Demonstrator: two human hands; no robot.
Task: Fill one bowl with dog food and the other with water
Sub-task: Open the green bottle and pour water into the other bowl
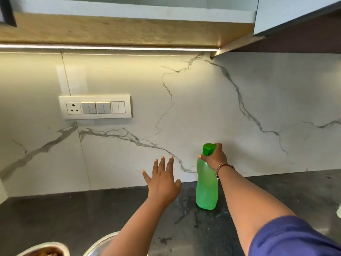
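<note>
A green plastic bottle [206, 189] with a darker green cap stands upright on the dark stone counter [73, 215], close to the marble backsplash. My right hand [215, 157] is wrapped around its neck just under the cap. My left hand [163, 180] hovers to the left of the bottle, fingers spread, holding nothing. At the bottom edge a bowl [44, 251] with brown dog food shows partly. Beside it to the right a steel bowl [100, 243] shows only its rim; my left forearm hides the rest and its contents.
A white switch and socket panel [95, 107] sits on the backsplash at upper left. Wall cabinets with a light strip hang overhead. A few wet spots [166, 240] lie on the counter. A pale object [339, 209] is cut off at the right edge.
</note>
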